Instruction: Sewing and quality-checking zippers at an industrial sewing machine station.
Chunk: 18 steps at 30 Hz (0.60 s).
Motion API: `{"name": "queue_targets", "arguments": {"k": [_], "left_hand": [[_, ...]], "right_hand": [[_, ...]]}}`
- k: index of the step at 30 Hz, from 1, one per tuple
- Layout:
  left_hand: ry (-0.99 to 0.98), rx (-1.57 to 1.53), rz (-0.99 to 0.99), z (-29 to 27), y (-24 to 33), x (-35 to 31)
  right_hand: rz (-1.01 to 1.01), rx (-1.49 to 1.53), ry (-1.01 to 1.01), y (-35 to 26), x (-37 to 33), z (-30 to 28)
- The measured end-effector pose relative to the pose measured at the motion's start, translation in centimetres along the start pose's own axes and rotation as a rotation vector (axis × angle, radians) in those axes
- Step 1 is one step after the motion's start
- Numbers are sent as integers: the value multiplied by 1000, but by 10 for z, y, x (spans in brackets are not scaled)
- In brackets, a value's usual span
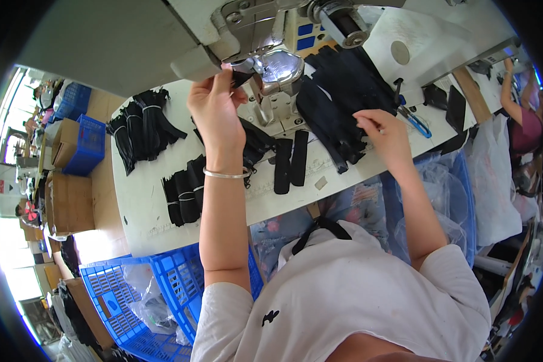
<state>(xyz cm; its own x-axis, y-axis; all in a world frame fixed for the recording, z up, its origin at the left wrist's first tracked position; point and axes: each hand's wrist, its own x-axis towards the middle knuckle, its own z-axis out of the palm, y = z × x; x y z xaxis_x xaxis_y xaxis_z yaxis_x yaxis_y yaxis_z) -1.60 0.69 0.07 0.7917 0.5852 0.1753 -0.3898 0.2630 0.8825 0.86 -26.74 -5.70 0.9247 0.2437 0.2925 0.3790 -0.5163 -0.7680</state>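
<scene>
My left hand is raised at the head of a sewing machine. Its thumb and fingers are pinched together beside a small dark piece, and I cannot make out what they hold. Over the right edge of a spread pile of black strips is my right hand, its fingers loosely bent and a little apart, with nothing visible in them. Two short black strips lie on the white table in front of the needle plate. More black strips lie partly behind my left forearm.
Tied bundles of black strips lie at the table's left, with smaller bundles nearer me. Blue-handled scissors and a dark flat object are at the right. A blue crate stands below left. Another person is at far right.
</scene>
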Motion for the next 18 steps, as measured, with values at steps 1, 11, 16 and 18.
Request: {"name": "queue_targets", "arguments": {"k": [1,11,16,18], "left_hand": [[30,2,26,-7,3,-3],[217,818,-134,-87,-21,-67],[351,1244,466,-69,-30,-86],[167,1147,455,-50,-27,-103]], "right_hand": [[-33,15,0,-1,0,5],[-7,-210,-176,-1,21,20],[39,476,54,-13,25,0],[68,475,74,-19,16,-4]]}}
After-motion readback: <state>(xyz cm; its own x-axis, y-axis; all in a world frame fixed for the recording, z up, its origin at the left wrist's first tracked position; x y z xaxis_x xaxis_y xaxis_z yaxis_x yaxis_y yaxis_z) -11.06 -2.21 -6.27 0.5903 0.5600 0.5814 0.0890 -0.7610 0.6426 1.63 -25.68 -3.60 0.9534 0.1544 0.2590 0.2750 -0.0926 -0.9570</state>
